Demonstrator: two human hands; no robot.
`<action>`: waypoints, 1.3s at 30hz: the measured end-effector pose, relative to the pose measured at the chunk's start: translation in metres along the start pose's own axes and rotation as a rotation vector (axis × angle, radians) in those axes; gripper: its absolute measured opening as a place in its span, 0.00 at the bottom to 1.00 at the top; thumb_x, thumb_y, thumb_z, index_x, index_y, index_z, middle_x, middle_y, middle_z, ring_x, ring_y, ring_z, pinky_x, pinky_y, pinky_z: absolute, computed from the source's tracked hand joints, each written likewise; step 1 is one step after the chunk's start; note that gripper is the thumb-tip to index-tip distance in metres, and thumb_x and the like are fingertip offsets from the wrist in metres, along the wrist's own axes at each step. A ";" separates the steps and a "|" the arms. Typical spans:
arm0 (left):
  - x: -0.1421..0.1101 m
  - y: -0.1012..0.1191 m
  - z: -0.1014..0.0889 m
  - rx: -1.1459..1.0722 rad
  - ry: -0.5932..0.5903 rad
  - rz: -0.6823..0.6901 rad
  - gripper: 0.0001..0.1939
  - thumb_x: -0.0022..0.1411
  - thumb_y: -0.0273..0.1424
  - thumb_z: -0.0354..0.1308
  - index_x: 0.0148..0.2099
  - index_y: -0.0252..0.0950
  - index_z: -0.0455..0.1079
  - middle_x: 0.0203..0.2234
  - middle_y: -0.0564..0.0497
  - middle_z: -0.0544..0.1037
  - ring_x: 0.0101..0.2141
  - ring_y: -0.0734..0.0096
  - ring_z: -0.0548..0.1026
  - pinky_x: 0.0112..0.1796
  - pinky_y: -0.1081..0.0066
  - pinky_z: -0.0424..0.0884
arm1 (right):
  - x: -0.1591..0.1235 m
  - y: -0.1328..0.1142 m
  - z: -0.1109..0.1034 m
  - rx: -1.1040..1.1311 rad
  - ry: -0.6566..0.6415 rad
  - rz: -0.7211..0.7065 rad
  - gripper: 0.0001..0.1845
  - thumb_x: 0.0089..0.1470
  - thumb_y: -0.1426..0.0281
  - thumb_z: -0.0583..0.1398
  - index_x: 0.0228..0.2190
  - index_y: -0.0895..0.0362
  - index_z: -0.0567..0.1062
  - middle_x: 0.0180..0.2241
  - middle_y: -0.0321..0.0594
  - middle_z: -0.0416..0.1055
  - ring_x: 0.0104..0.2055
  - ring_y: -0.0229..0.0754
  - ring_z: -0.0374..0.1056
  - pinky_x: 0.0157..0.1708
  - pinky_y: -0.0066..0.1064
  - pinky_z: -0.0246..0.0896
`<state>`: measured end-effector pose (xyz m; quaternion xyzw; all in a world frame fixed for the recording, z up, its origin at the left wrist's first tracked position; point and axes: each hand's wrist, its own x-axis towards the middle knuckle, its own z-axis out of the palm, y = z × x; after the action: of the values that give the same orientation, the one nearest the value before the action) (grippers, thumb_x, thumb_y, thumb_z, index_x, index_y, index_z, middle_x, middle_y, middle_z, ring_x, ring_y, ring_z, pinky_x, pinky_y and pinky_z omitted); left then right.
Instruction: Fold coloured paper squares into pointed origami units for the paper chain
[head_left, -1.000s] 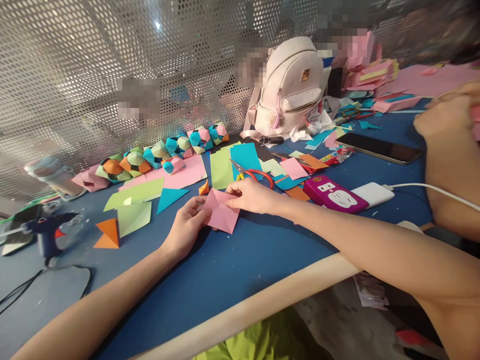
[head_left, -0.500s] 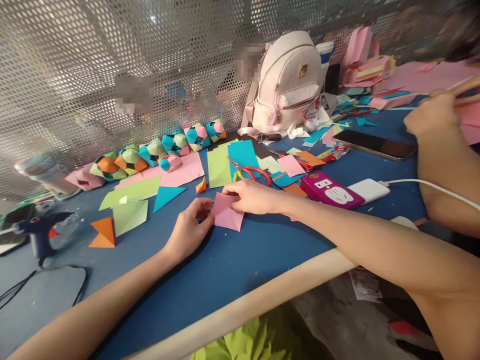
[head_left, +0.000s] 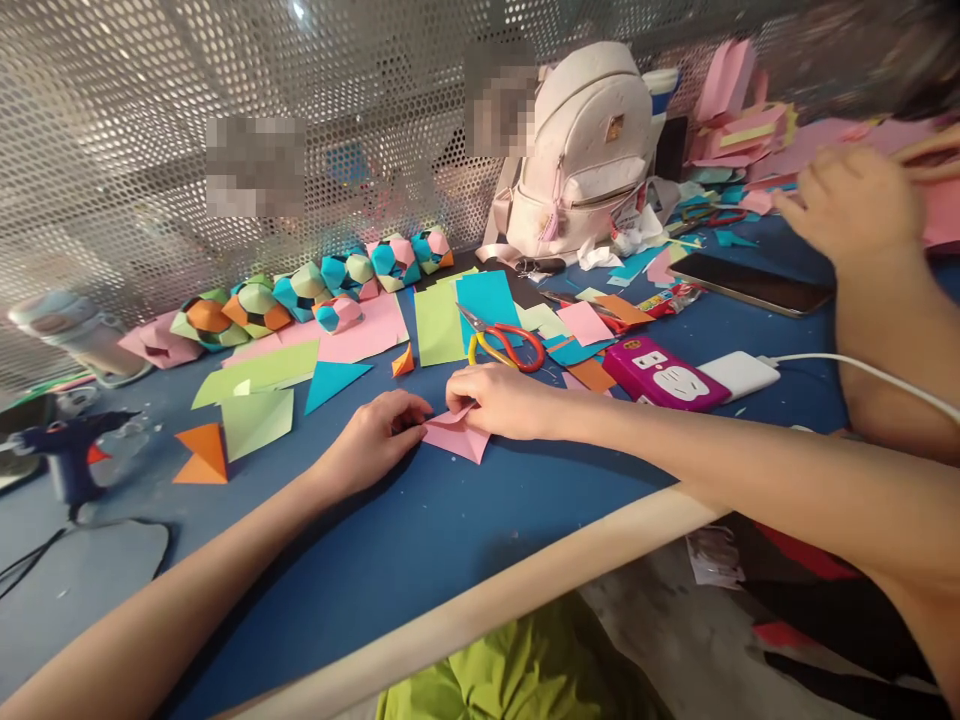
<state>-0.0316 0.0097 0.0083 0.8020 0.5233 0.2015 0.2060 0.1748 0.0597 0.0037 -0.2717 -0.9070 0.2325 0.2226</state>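
A square of pink paper point(head_left: 459, 438) lies low over the blue table point(head_left: 420, 540), its far edge folding up toward me. My left hand point(head_left: 382, 430) pinches its left corner between thumb and fingers. On the far right side, my right hand point(head_left: 499, 400) grips the raised flap, its fingertips partly hidden behind the paper. Just beyond sit a small folded orange piece point(head_left: 403, 361) and red-and-yellow-handled scissors point(head_left: 504, 340) resting on blue and green sheets. A blue paper triangle point(head_left: 335, 385) and a folded orange piece point(head_left: 202, 455) lie to the left.
Folded paper balls point(head_left: 300, 290) line the mesh wall. A glue gun point(head_left: 73, 450) with its cord is at left. A white backpack point(head_left: 589, 150), a purple power strip point(head_left: 667, 375), a phone point(head_left: 750, 283) and another person's hand point(head_left: 855, 205) are at right.
The pink paper, flat and spread a second ago, now has its far edge lifted and folding over. Both hands stay on it. The other person's hand at right has risen and opened.
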 end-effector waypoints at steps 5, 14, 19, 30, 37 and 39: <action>0.004 -0.006 -0.010 -0.055 -0.123 0.053 0.08 0.60 0.33 0.54 0.37 0.36 0.73 0.34 0.50 0.73 0.34 0.71 0.71 0.35 0.72 0.67 | -0.014 0.001 0.009 -0.063 0.056 -0.110 0.13 0.47 0.87 0.54 0.27 0.60 0.71 0.31 0.40 0.72 0.35 0.39 0.64 0.34 0.29 0.57; 0.010 -0.015 -0.016 -0.143 -0.234 0.131 0.08 0.60 0.34 0.58 0.37 0.37 0.75 0.34 0.50 0.71 0.36 0.71 0.71 0.40 0.71 0.67 | -0.045 0.009 0.019 -0.089 0.237 -0.343 0.10 0.57 0.81 0.54 0.31 0.61 0.75 0.38 0.46 0.76 0.41 0.42 0.70 0.41 0.35 0.68; 0.012 -0.021 -0.017 -0.182 -0.261 0.146 0.07 0.59 0.34 0.59 0.37 0.37 0.76 0.35 0.50 0.71 0.37 0.70 0.72 0.42 0.70 0.68 | -0.049 0.005 0.016 -0.151 0.268 -0.406 0.12 0.59 0.81 0.54 0.30 0.61 0.76 0.38 0.47 0.77 0.41 0.42 0.70 0.41 0.35 0.69; 0.013 -0.021 -0.019 -0.146 -0.299 0.149 0.08 0.60 0.34 0.58 0.37 0.37 0.76 0.36 0.49 0.72 0.39 0.70 0.72 0.43 0.70 0.68 | -0.054 -0.006 0.005 -0.238 0.161 -0.454 0.14 0.61 0.79 0.51 0.30 0.62 0.76 0.39 0.48 0.77 0.42 0.44 0.69 0.42 0.37 0.68; 0.014 -0.021 -0.019 -0.134 -0.304 0.116 0.09 0.59 0.37 0.58 0.37 0.39 0.76 0.36 0.49 0.72 0.39 0.68 0.72 0.43 0.71 0.68 | -0.055 -0.005 0.002 -0.271 0.131 -0.460 0.15 0.62 0.79 0.50 0.32 0.62 0.76 0.38 0.49 0.76 0.43 0.43 0.69 0.43 0.37 0.68; 0.014 -0.021 -0.019 -0.129 -0.306 0.110 0.10 0.59 0.38 0.58 0.37 0.39 0.76 0.36 0.49 0.72 0.39 0.68 0.71 0.44 0.70 0.68 | -0.055 -0.005 0.001 -0.288 0.110 -0.461 0.16 0.63 0.78 0.49 0.31 0.62 0.76 0.38 0.48 0.76 0.42 0.43 0.69 0.43 0.38 0.68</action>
<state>-0.0526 0.0324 0.0141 0.8358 0.4272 0.1213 0.3230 0.2136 0.0226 -0.0096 -0.0993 -0.9551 0.0293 0.2774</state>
